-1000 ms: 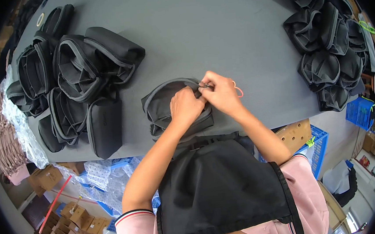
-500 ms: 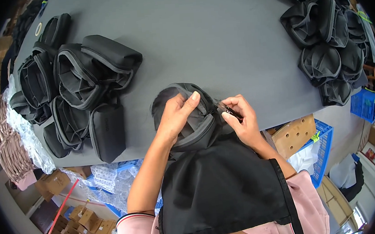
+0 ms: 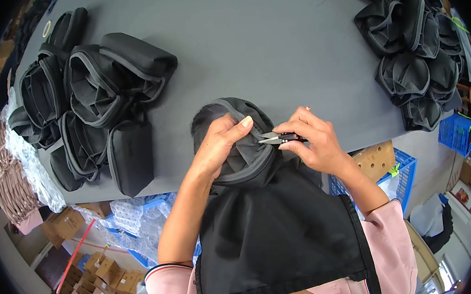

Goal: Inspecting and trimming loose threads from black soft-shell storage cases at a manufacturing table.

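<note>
A black zippered pouch [image 3: 248, 171] with a grey-edged opening lies at the table's near edge, in front of my black apron. My left hand [image 3: 221, 140] grips its rim, thumb on top and the other fingers hidden inside or behind the fabric. In my right hand [image 3: 312, 138] is a pair of thread snips [image 3: 282, 138], held between thumb and fingers. The blades point left, slightly parted, with their tips close to the pouch's zipper edge. Whether they touch the fabric I cannot tell.
Several similar black pouches [image 3: 95, 86] are heaped on the left of the grey table [image 3: 260, 40], and more pouches [image 3: 404, 75] at the right. Below the near edge stand a blue crate [image 3: 404, 180] and clear plastic wrapping [image 3: 136, 218]. Cardboard boxes [image 3: 104, 270] sit at lower left.
My right hand has drawn slightly right and turned, so the snips' blades now show beside the pouch's edge. My left hand keeps its hold on the rim.
</note>
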Demonstrator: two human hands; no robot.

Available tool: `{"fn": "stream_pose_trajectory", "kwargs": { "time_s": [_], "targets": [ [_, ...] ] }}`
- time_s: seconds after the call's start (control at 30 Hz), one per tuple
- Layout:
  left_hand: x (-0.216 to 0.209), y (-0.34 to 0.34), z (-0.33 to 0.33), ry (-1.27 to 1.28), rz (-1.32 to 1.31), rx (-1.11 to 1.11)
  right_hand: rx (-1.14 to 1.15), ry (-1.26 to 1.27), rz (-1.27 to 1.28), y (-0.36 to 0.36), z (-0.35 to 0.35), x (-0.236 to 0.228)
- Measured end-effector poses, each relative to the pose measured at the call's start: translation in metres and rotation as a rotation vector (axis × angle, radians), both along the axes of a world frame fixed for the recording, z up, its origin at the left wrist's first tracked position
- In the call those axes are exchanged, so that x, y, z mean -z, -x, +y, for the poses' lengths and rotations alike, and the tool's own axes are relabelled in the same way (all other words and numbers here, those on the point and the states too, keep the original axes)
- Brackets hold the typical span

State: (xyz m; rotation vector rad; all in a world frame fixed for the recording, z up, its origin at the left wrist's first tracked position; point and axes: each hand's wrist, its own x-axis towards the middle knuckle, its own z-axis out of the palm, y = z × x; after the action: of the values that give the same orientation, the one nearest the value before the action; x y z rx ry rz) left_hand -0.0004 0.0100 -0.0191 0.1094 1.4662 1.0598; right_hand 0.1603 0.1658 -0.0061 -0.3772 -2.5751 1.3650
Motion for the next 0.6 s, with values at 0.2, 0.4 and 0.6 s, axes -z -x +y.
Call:
{"fn": "stream_pose_trajectory", "kwargs": {
  "time_s": [0.2,0.4,0.6],
  "targets": [
    [-0.011,-0.006,0.004,-0.168,-0.082,-0.127,-0.062,0.086,-0.048,-0.008,0.006,-0.004],
    [-0.013,-0.005,0.004,-0.163,-0.092,-0.1,0.014,0.11,-0.053,-0.005,0.004,-0.004],
    [-0.009,-0.003,-0.001,-0.137,-0.078,-0.076,-0.052,0.118,-0.05,-0.002,0.005,-0.005]
  ]
}}
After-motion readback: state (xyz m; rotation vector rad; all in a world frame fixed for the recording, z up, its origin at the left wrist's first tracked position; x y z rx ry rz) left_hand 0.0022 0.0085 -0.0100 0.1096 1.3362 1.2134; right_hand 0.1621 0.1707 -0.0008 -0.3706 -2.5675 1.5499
